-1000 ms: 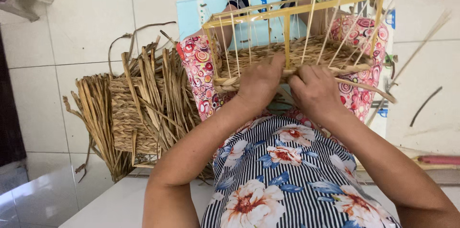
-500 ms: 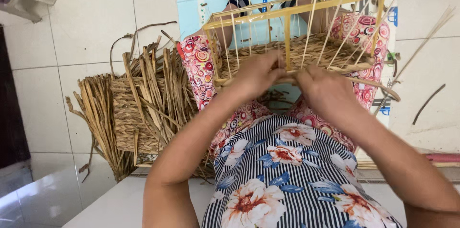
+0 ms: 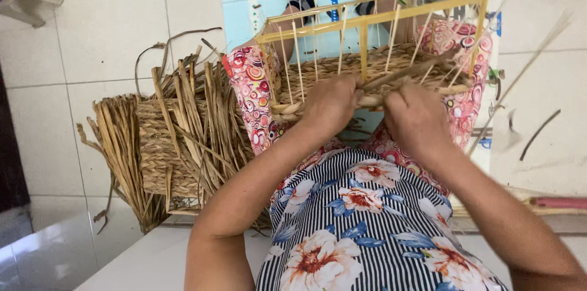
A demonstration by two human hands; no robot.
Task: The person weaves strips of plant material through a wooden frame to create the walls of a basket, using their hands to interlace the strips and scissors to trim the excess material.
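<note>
At centre frame, the left hand (image 3: 330, 104) and right hand (image 3: 416, 120) both pinch woven straw strands on a half-woven basket (image 3: 342, 80) built around a yellow frame (image 3: 373, 19) resting on the lap. Weaving appears under way; the following pass likely needs strands threaded between uprights. At left, a finished woven basket (image 3: 160, 150) lies among loose dried reeds (image 3: 202, 107).

The basket (image 3: 379, 74) is rough woven straw on a smooth pale wooden frame (image 3: 373, 19) with thin stick uprights, beside a matt, coarse bundle of dried reeds (image 3: 177, 138) on the glossy tiled floor (image 3: 104, 28), above soft printed cloth (image 3: 367, 230).
</note>
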